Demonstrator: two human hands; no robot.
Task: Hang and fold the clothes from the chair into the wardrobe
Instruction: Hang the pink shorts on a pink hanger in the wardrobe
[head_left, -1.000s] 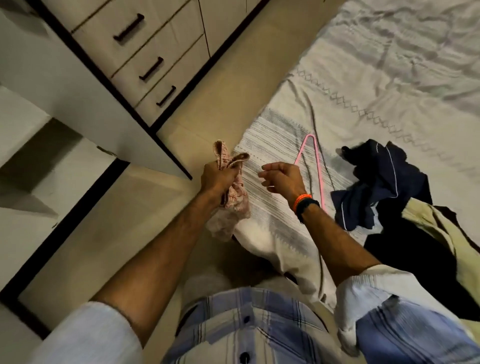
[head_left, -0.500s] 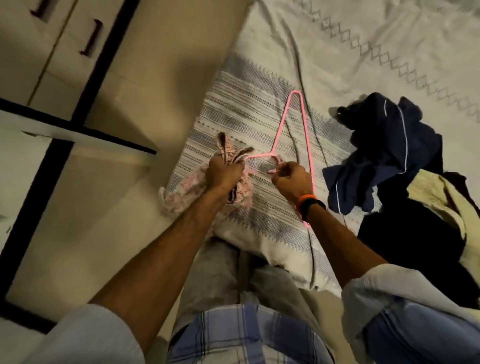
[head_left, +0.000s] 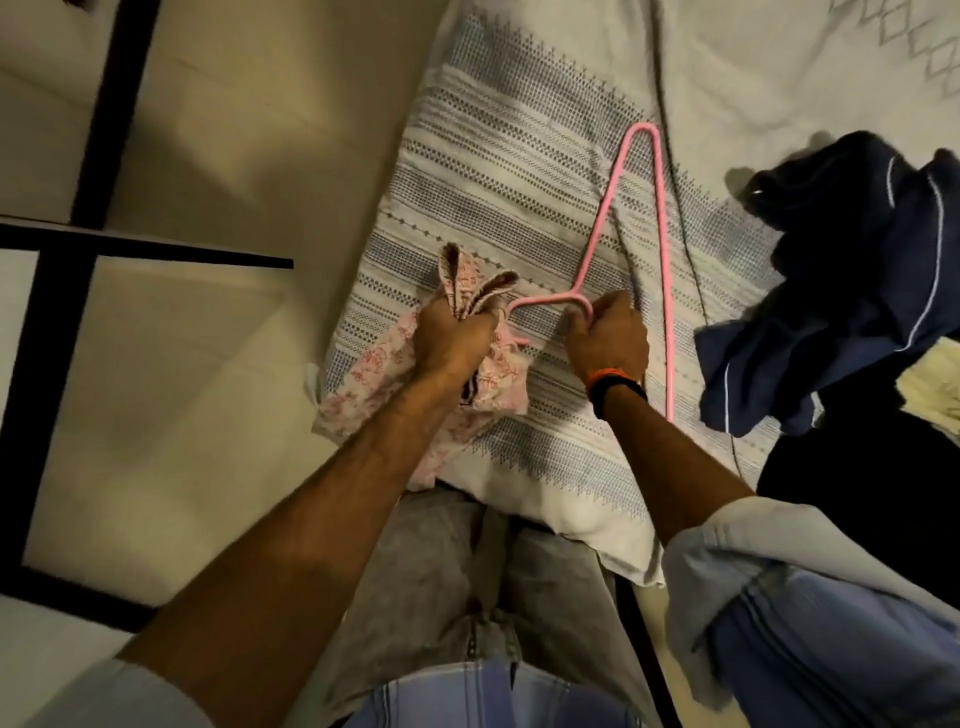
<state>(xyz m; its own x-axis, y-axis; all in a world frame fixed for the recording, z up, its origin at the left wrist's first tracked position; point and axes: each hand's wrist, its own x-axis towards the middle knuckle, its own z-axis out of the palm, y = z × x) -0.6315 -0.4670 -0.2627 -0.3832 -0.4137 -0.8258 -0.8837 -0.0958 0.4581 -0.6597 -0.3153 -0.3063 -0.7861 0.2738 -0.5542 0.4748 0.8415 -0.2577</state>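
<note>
Left hand (head_left: 451, 340) fingers curled tight around bunched pink flowery cloth (head_left: 493, 371), right hand (head_left: 607, 338) pinching thin pink plastic hanger (head_left: 631, 218) neck, on striped white bedsheet (head_left: 498, 171)

Home bedroom. Bed (head_left: 753, 62) fills upper right of frame, w/ pale rumpled sheet, diamond-stitch trim at top right corner. Striped woven cover (head_left: 498, 171) drapes over bed edge, centre frame. Loose clothes heaped on bed at right edge: navy garment w/ white piping (head_left: 852, 291), cream piece (head_left: 930, 395) beside it. Pink plastic hanger (head_left: 660, 218) lies on cover. Beige tiled floor (head_left: 249, 156) left of bed. Black-edged white furniture panel (head_left: 150, 249), poss. wardrobe door, at left edge.
</note>
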